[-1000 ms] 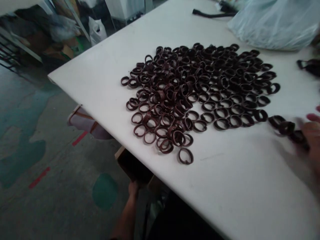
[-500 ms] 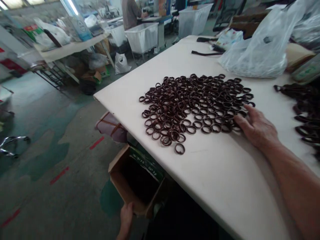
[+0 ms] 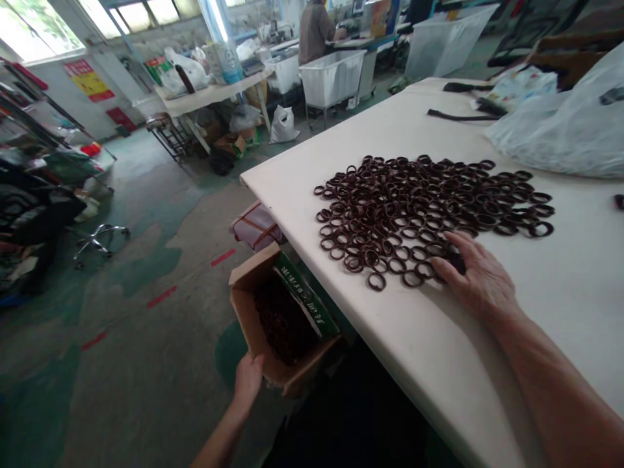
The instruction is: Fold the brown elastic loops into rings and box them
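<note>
A wide spread of several dark brown rings (image 3: 419,201) lies on the white table (image 3: 560,292). My right hand (image 3: 475,276) rests flat on the near edge of the rings, fingers stretched out over a few of them. Below the table edge my left hand (image 3: 248,380) grips the near corner of an open cardboard box (image 3: 287,318). The box is tilted towards the table and holds more dark rings inside.
A clear plastic bag (image 3: 560,130) and black straps (image 3: 458,117) lie at the table's far end. A brown-trimmed stool (image 3: 257,224) stands under the table's left corner. A person (image 3: 316,29) works at a far bench beside white bins (image 3: 331,78). An office-chair base (image 3: 100,237) lies on the floor.
My right hand has come in from the right and settled on the ring pile's near edge. My left hand has raised the box closer to the table edge. The view has tilted up.
</note>
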Tool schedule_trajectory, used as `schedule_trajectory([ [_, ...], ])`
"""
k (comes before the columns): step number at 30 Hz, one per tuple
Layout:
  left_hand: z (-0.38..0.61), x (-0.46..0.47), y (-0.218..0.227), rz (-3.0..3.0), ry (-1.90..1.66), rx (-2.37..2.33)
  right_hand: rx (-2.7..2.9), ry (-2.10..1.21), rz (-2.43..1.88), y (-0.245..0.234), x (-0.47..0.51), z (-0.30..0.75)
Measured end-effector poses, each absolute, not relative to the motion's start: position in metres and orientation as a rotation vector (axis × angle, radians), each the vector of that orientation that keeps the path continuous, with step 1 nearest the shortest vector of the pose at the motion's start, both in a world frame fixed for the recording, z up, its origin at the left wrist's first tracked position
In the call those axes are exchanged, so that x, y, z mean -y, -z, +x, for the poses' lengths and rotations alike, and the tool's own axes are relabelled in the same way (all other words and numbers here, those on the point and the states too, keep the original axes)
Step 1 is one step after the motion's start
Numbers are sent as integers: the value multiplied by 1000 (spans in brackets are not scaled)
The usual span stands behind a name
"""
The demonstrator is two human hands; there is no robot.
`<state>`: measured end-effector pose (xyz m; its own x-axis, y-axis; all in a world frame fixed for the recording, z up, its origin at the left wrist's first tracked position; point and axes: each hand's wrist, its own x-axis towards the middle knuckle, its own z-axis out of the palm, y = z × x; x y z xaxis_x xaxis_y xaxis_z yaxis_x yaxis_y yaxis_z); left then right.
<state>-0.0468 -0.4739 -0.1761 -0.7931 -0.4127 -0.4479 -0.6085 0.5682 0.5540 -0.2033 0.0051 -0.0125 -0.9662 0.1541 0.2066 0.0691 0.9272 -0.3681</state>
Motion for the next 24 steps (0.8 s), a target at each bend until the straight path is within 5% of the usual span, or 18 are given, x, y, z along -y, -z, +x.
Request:
schedule_trajectory([
  [24,-111,455,118,-490,-686,-2705,2663,-739,256,21,106,-185],
])
